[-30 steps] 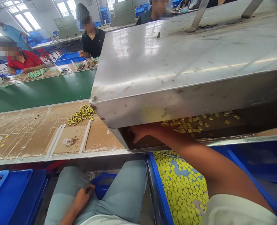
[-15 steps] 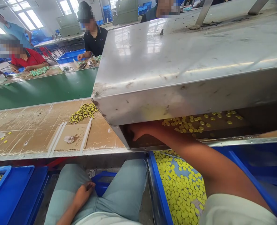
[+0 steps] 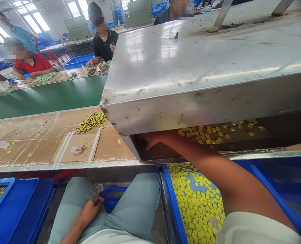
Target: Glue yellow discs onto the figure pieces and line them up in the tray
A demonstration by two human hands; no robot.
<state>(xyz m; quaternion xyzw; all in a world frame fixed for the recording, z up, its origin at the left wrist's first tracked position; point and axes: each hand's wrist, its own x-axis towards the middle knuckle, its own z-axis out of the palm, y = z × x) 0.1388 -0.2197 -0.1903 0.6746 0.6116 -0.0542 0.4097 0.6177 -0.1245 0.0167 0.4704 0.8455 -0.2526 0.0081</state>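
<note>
We find the left hand (image 3: 93, 208) curled on the thigh and the right hand (image 3: 151, 140) under the steel hood (image 3: 181, 84), grip on both undeterminable. Yellow discs (image 3: 216, 132) lie beyond it; more fill the blue bin (image 3: 169, 200) below the counter edge (image 3: 63, 166).

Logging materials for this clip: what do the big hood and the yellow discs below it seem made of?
The large rectangular hood looks like stainless steel sheet: bright, mirror-like reflections, with scuffs and brown stains. The flat round yellow discs look like moulded plastic, with even colour and a soft sheen, though the look leaves that open.
</note>
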